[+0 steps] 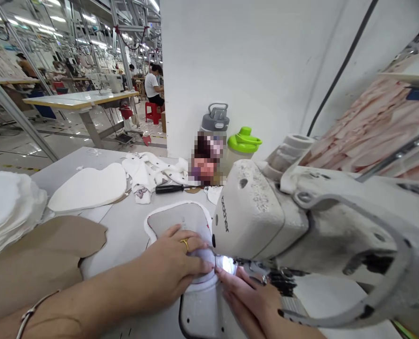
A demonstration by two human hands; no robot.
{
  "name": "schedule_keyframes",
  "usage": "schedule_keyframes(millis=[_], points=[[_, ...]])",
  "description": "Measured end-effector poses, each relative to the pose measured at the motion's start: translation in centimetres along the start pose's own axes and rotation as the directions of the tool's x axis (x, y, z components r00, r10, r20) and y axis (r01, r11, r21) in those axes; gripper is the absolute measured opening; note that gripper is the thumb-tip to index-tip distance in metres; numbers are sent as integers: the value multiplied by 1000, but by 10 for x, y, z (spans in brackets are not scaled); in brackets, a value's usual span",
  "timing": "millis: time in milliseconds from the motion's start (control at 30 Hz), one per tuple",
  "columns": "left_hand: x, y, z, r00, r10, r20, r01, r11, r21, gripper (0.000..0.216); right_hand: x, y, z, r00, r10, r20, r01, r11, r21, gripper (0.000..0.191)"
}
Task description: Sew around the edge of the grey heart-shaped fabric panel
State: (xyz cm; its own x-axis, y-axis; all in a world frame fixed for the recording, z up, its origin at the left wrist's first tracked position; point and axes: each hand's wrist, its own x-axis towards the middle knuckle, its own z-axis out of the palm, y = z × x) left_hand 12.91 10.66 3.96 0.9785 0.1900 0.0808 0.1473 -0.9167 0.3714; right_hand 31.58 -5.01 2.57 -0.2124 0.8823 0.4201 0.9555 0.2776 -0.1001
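A white padded fabric piece [150, 228] lies on the machine bed with a grey pear-shaped template [181, 215] on top. My left hand [176, 259] rests palm down on the template, fingers spread, with a gold ring on one finger. My right hand [253, 294] is at the right edge of the fabric piece, below the sewing machine head [251, 212]. Its fingers are closed together at that edge, and the machine partly hides them. A bright lamp [228, 264] lights the spot by the needle area. The needle itself is hidden.
Left stand a stack of white fabric pieces [4, 202], a brown cardboard shape [46, 245] and a white cut piece [91, 188]. Behind lie fabric scraps [143, 176], a black-handled screwdriver [169, 189], a grey-lidded bottle [215, 120] and a green-lidded bottle [244, 141]. A person [153, 84] sits far back.
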Motion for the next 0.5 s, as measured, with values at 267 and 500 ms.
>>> schedule_keyframes(millis=[267, 500], points=[[-2, 26, 13, 984, -165, -72, 176, 970, 169, 30, -1, 0, 8, 992, -32, -124, 20, 996, -93, 33], [-4, 12, -21, 992, -42, 115, 24, 987, 156, 31, 10, -9, -6, 997, -12, -73, 13, 1000, 12, 30]])
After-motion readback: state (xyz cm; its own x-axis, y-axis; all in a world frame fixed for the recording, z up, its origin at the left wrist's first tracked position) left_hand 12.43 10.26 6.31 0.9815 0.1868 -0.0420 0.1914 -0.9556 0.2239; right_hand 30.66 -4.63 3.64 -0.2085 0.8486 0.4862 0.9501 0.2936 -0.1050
